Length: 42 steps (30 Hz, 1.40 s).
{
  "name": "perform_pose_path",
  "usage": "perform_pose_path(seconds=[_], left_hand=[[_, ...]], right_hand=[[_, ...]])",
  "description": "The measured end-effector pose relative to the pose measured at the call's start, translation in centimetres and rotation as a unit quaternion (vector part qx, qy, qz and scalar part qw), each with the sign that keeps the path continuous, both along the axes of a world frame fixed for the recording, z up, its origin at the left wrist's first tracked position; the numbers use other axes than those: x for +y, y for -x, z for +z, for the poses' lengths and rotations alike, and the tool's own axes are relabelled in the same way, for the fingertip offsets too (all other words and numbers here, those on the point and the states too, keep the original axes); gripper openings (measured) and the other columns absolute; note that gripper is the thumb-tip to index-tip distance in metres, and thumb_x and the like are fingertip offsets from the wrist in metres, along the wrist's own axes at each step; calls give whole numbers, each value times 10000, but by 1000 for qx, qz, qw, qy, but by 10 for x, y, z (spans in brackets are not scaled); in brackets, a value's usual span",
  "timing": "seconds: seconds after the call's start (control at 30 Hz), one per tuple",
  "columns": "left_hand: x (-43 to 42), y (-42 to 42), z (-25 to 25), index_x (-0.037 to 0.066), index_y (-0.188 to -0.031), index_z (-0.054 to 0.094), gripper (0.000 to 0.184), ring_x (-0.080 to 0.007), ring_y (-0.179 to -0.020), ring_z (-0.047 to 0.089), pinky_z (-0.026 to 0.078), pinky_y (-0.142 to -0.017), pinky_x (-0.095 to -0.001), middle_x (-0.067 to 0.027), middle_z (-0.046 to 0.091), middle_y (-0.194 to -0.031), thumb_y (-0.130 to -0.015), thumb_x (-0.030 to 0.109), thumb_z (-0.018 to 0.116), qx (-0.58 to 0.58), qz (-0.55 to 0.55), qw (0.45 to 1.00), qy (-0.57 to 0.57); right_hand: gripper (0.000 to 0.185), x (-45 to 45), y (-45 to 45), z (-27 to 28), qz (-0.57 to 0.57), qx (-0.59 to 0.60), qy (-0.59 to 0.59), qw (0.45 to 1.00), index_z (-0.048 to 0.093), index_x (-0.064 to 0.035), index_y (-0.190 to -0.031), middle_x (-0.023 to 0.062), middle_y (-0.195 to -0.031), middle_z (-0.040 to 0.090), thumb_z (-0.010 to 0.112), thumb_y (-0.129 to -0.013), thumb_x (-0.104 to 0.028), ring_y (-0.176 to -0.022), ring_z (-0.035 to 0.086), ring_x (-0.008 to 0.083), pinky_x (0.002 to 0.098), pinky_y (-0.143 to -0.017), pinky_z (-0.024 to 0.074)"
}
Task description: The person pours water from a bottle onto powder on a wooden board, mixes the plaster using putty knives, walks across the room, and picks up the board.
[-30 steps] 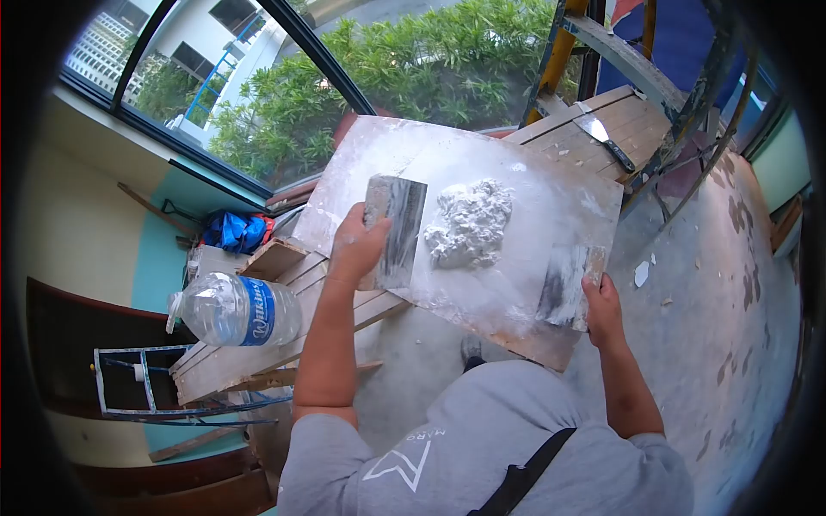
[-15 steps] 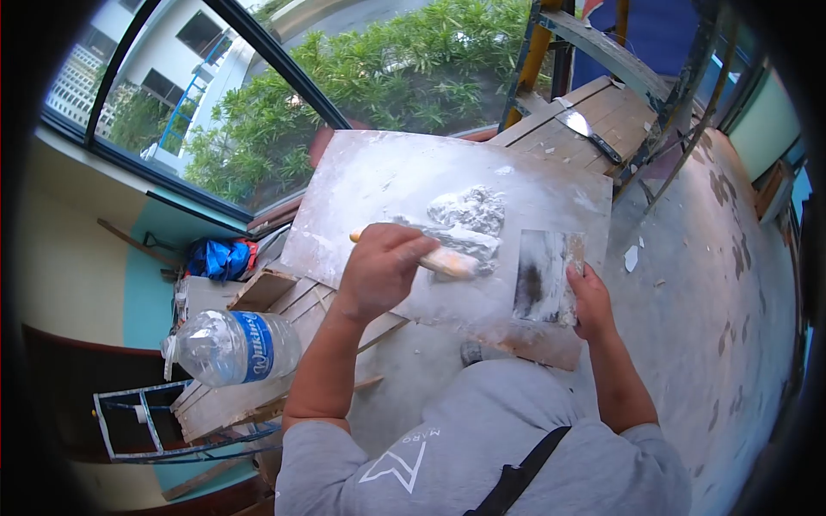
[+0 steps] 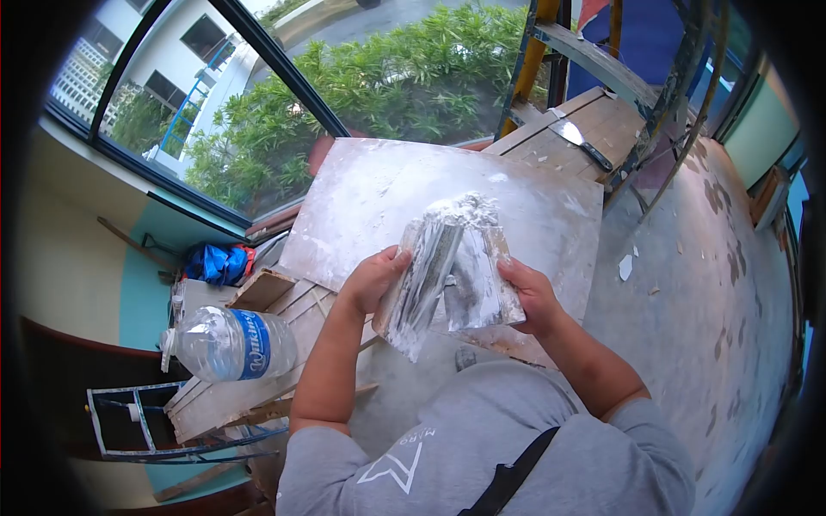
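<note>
My left hand [image 3: 376, 279] is closed around the edge of a wide metal putty blade [image 3: 422, 279], which is streaked grey and white with wet paste. A second wide putty blade [image 3: 489, 288], with a pale strip along its outer side, is gripped at that side by my right hand [image 3: 532, 297]. Both blades tilt toward each other, their inner edges meeting or nearly meeting near the top. A lump of white putty [image 3: 469, 206] shows at their far ends; whether it rests on the blades or the board is unclear. Below them lies a white-smeared board [image 3: 344, 202].
A putty knife [image 3: 583, 146] lies on wooden planks [image 3: 624, 129] beside a paint-spattered ladder [image 3: 594, 60]. At left, a large water bottle [image 3: 228, 344] stands on another plank platform near a blue bag [image 3: 215, 265]. Window panes [image 3: 258, 112] rise behind the board.
My left hand has swung its blade from over the putty on the board to beside the right one. My right hand has moved left, and the two blades now tilt together.
</note>
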State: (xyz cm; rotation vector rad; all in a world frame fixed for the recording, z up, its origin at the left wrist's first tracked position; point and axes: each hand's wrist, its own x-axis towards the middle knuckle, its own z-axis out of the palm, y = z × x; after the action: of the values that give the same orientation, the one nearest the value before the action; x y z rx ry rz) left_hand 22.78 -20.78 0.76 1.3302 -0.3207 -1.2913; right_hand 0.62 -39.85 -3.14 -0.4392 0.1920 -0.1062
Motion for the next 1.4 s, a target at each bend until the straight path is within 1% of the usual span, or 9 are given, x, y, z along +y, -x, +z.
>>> perform_pose_path(seconds=[0.13, 0.23, 0.4, 0.6, 0.73, 0.87, 1.13, 1.23, 1.4], left_hand=[[35, -3, -1, 12, -1298, 562, 379, -121, -947, 626, 518, -857, -291, -61, 671, -1120, -1014, 260, 597, -102, 27, 992, -64], [55, 1, 6, 23, -1284, 557, 357, -132, -966, 621, 508, -868, -288, -53, 664, -1124, -986, 199, 643, -360, 139, 920, -72], [30, 78, 35, -48, -1199, 541, 290, -161, -1026, 600, 495, -886, -319, -107, 627, -1123, -954, 61, 651, -339, 433, 809, 208], [14, 140, 18, -25, -1121, 586, 193, -329, -962, 648, 528, -850, -388, -179, 617, -1058, -933, -7, 621, -701, 247, 639, 197], [11, 140, 17, -7, -1168, 587, 306, -372, -1018, 652, 559, -881, -449, -185, 625, -1085, -873, -56, 653, -682, 214, 649, 259], [33, 126, 4, 26, -1203, 628, 415, -352, -961, 646, 543, -836, -420, -180, 635, -1055, -795, -42, 653, -710, 149, 674, 140], [43, 142, 43, 53, -1123, 696, 432, -329, -922, 611, 468, -853, -432, -137, 644, -1012, -711, -60, 629, -816, 108, 563, 71], [23, 139, 44, 48, -1123, 698, 443, -331, -924, 611, 465, -839, -428, -136, 644, -1006, -703, -65, 614, -816, 104, 565, 64], [5, 114, 94, 31, -1148, 678, 430, -333, -952, 595, 469, -861, -435, -145, 637, -1045, -742, -87, 603, -862, 211, 460, 36]], right_hand=[[446, -5, 6, 12, -23, -3, -63, 998, 399, 29, -1422, 199, -1316, 578, 428, -1061, -232, -1150, 640, 309, 454, -1003, 532], [423, -15, 6, 31, -79, -7, -12, 997, 399, 11, -1399, 175, -1275, 591, 460, -1051, -221, -1132, 645, 297, 448, -972, 551], [363, -3, -3, 20, -166, 85, 48, 981, 452, 2, -1348, 167, -1235, 614, 462, -1048, -201, -1099, 657, 284, 434, -938, 560], [354, 15, -6, 45, -189, 117, 57, 973, 442, 1, -1342, 163, -1201, 612, 488, -1037, -173, -1073, 658, 278, 429, -924, 561], [372, 15, -3, 50, -171, 124, 54, 976, 428, -3, -1358, 160, -1202, 607, 493, -1037, -180, -1067, 656, 273, 430, -919, 560], [391, 13, 5, 59, -185, 90, 84, 975, 416, -10, -1382, 143, -1205, 605, 493, -1040, -183, -1062, 652, 261, 429, -928, 555], [374, 7, 11, 61, -323, 35, 331, 886, 421, -9, -1370, 86, -1189, 598, 514, -1042, -162, -1070, 575, 147, 336, -944, 480], [356, 38, 32, 50, -211, 29, 487, 847, 441, -8, -1332, 74, -1163, 605, 551, -1030, -162, -1031, 552, 111, 293, -921, 458], [313, 38, 60, 26, -100, 68, 490, 863, 484, -9, -1273, 68, -1118, 617, 579, -1019, -165, -998, 550, 107, 283, -918, 448]])
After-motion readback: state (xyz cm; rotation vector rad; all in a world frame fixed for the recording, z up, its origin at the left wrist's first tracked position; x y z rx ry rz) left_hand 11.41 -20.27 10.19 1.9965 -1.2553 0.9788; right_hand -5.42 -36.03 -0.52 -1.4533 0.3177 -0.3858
